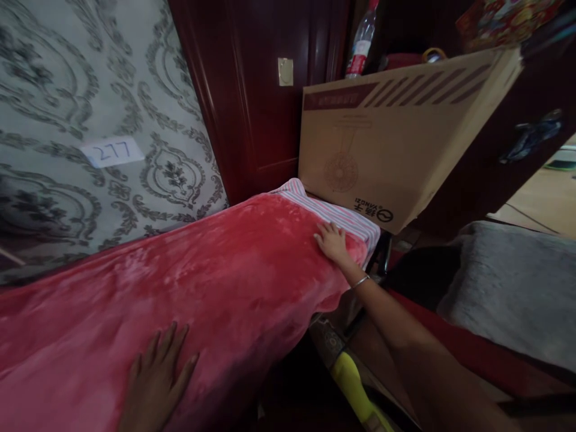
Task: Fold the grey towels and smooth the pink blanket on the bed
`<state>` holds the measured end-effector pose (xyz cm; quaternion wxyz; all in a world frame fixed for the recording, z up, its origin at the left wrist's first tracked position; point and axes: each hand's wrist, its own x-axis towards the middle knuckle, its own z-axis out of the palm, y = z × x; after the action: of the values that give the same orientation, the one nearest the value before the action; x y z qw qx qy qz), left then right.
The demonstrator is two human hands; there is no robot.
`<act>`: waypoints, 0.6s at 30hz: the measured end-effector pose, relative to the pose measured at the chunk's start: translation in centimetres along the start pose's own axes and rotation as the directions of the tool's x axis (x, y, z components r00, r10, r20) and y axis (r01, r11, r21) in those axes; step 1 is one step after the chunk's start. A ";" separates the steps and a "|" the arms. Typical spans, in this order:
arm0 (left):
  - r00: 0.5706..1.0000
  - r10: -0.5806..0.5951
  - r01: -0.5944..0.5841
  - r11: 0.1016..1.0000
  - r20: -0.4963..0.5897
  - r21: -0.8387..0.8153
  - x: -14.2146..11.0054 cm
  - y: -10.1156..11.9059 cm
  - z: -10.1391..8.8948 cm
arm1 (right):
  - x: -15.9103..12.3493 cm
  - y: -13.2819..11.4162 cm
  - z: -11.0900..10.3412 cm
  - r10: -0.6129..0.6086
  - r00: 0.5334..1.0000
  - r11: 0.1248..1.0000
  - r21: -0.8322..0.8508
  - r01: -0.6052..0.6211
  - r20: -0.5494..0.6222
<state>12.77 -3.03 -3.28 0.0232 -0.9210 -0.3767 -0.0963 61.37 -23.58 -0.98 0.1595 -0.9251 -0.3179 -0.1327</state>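
Note:
A plush red blanket [216, 270] covers a long raised surface that runs from the lower left to the middle. My left hand [155, 378] lies flat on it near the bottom edge, fingers spread. My right hand [332, 241] reaches out to the blanket's far end, fingers stretched and resting on the fabric, with a thin bangle [360, 281] on the wrist. Just beyond the fingers, a pink and white striped cloth [333, 211] shows from under the blanket's edge.
A large cardboard box [396, 144] printed with a fan stands behind the blanket's end against dark red wooden doors [261, 90]. A plastic bottle [362, 39] stands behind it. Patterned grey wallpaper with a paper label [112, 151] fills the left. A grey blanket [513, 282] lies right, a yellow object [355, 384] below.

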 end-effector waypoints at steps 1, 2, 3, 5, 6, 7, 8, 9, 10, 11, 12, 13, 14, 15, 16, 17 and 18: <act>1.000 -0.002 0.002 1.000 0.011 0.005 0.0 -0.1 0.0 | 0.9 -0.5 0.2 -0.027 0.999 1.000 0.000 0.027 0.032; 1.000 -0.004 0.004 1.000 0.022 0.012 -0.1 -0.2 0.1 | 1.7 -0.9 0.5 -0.051 0.996 0.999 -0.001 0.051 0.077; 0.999 -0.010 0.009 1.000 0.031 0.024 -0.1 -0.3 0.1 | 2.2 -1.1 0.9 -0.072 0.990 0.997 -0.003 0.072 0.123; 0.999 -0.014 0.012 0.999 0.042 0.053 -0.3 -0.4 0.1 | 3.0 -1.2 1.6 -0.086 0.979 0.996 -0.009 0.090 0.185; 0.999 -0.012 0.009 0.998 0.046 0.068 -0.3 -0.4 0.1 | 3.2 -1.1 1.9 -0.073 0.977 0.997 -0.017 0.078 0.201; 0.999 -0.008 0.004 0.997 0.051 0.081 -0.4 -0.5 0.1 | 3.2 -1.0 2.0 -0.048 0.976 0.998 -0.026 0.055 0.211; 0.999 -0.005 0.000 0.996 0.054 0.093 -0.4 -0.5 0.1 | 3.3 -0.9 2.1 -0.022 0.976 0.999 -0.035 0.030 0.215; 0.998 -0.002 -0.004 0.995 0.059 0.101 -0.3 -0.6 0.1 | 3.3 -0.8 2.2 0.000 0.976 0.999 -0.044 0.010 0.219; 0.998 0.002 -0.009 0.994 0.065 0.106 -0.2 -0.6 0.2 | 3.3 -0.8 2.1 0.016 0.974 0.998 -0.055 -0.004 0.225; 0.998 0.002 -0.010 0.994 0.068 0.108 -0.2 -0.6 0.1 | 3.3 -0.8 2.1 0.024 0.973 0.998 -0.067 -0.008 0.231; 0.998 0.000 -0.008 0.994 0.069 0.106 -0.2 -0.5 0.1 | 3.3 -0.8 2.0 0.021 0.973 0.997 -0.079 -0.002 0.231; 0.997 -0.004 -0.003 0.995 0.071 0.103 -0.2 -0.3 0.0 | 3.3 -0.7 2.0 0.012 0.973 0.996 -0.094 0.010 0.230; 0.997 -0.009 0.002 0.995 0.076 0.095 -0.4 0.1 -0.2 | 3.1 -0.7 2.0 0.000 0.973 0.994 -0.110 0.026 0.230; 0.996 -0.018 0.011 0.996 0.084 0.084 -0.6 0.5 -0.5 | 2.9 -0.5 2.0 -0.017 0.973 0.991 -0.128 0.047 0.229; 0.995 -0.030 0.023 0.997 0.095 0.070 -1.0 1.0 -0.8 | 2.6 -0.2 2.1 -0.032 0.973 0.987 -0.145 0.067 0.230; 0.993 -0.033 0.028 0.998 0.116 0.048 -1.3 1.6 -1.2 | 2.3 0.2 2.2 -0.045 0.971 0.983 -0.163 0.085 0.235; 0.989 -0.047 0.045 0.999 0.138 0.023 -1.6 2.1 -1.6 | 2.0 0.6 2.3 -0.064 0.967 0.976 -0.187 0.112 0.245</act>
<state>12.87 -5.85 -2.00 0.0037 -0.9163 -0.3994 -0.0288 63.63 -22.09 -2.57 0.0208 -0.9305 -0.3608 -0.0593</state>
